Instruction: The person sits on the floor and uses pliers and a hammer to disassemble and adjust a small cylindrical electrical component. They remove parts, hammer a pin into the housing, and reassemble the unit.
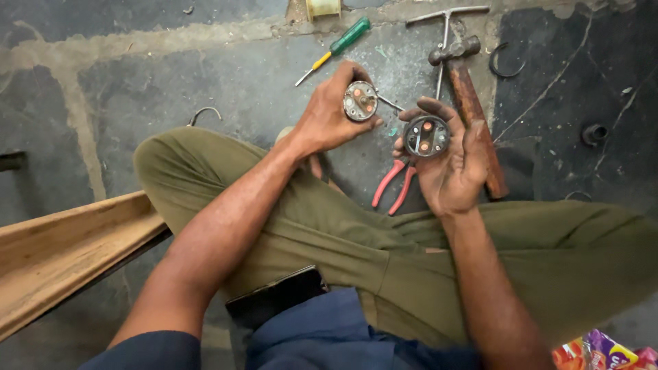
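We hold two round parts above our crossed legs, over the concrete floor (205,75). The left hand (327,118) is curled around a round metal cap (360,101), fingers wrapped behind it and the thumb pressed at its lower edge, its face with small contacts turned upward. The right hand (454,164) cradles a dark round housing (425,136) in the upturned palm, fingers bent loosely around its rim; copper-coloured terminals show inside. The two parts sit near each other but do not touch.

Risks, as we judge them:

- The housing rests in a loose cupped grip. A tilt of the right palm could let it roll off onto the floor between the legs.
- Both hands look grimy; dirt could transfer to the exposed terminals and contacts.
- If we bring the two parts together out of line, the contacts may scrape or bend.
- Red-handled pliers (393,186) lie on the floor directly below the right hand, and a hammer (471,103) just beyond it. A dropped part would strike metal.
- A green-handled screwdriver (337,46) lies beyond the left hand, reachable only by freeing one hand first.
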### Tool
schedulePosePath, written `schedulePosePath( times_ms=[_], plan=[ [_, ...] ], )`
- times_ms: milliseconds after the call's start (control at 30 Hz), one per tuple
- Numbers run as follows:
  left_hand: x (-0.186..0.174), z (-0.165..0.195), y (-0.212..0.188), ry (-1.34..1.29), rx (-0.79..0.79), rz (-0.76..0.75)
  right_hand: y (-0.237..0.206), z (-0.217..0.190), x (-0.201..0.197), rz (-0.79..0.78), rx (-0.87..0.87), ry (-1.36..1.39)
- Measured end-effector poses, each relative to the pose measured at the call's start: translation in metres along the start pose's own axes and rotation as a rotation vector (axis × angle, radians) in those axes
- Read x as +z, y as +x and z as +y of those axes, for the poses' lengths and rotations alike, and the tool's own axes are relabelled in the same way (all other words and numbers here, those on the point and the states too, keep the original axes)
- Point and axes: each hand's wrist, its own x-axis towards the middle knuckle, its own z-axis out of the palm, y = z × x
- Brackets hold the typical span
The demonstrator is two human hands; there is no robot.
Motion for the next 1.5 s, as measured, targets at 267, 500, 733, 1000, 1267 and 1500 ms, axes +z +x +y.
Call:
schedulePosePath(
  times_ms=[267,500,733,1000,1267,1500],
  plan=[
    [0.000,0.002,0.005,-0.109,-0.014,0.000,0.004,0.000,-0.002,0.017,0.011,-0.014],
    [0.001,0.001,0.003,-0.065,0.007,0.006,0.006,0.001,-0.005,-0.001,0.003,-0.025],
    [0.004,-0.003,0.003,-0.030,0.014,0.011,0.007,0.003,-0.006,-0.006,0.001,-0.026],
    [0.004,-0.006,0.003,0.003,-0.027,0.016,0.007,0.004,-0.004,-0.014,-0.011,-0.033],
    [0.005,-0.005,0.003,0.005,0.003,0.023,0.006,0.003,0.000,-0.045,-0.034,-0.135],
    [0.005,-0.005,0.003,-0.030,-0.005,0.017,0.011,0.028,-0.003,-0.021,-0.351,-1.321]
  ],
)
